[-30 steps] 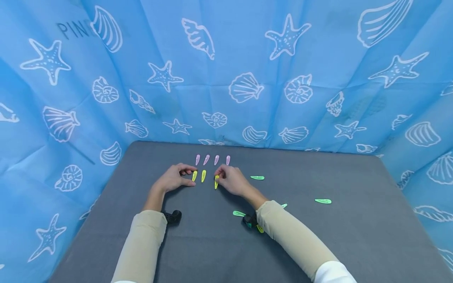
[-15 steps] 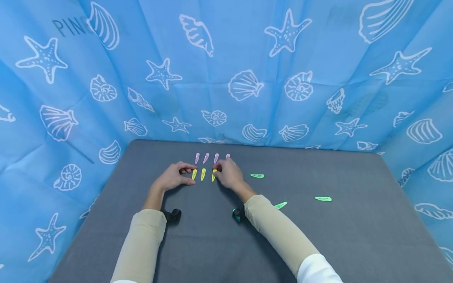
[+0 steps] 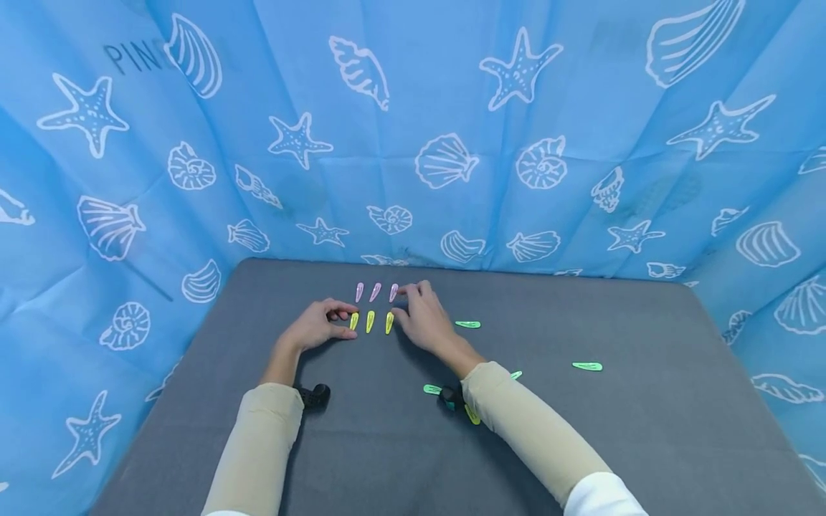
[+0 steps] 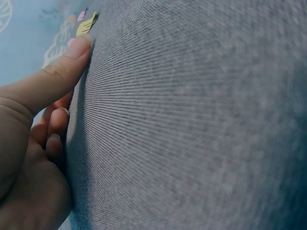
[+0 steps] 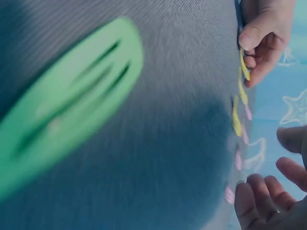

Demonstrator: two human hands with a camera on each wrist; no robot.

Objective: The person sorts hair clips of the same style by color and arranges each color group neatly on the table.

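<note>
In the head view my left hand holds the leftmost yellow hair clip by its ends, thumb below and index finger above. To its right lie a second yellow hair clip and a third yellow hair clip, all roughly upright in a row. My right hand hovers just right of the third one, fingers spread and holding nothing. Behind runs a row of pink hair clips; the right hand covers the rightmost in the head view, but the right wrist view shows that pink clip.
Green hair clips lie to the right, one green clip near the hand and another green clip farther off. More green clips and a yellow clip lie partly under the right forearm. A blue shell-print curtain hangs behind the grey table.
My right hand pushed the third yellow clip up into line with the others, then let go and spread its fingers. The left hand stayed on the leftmost clip.
</note>
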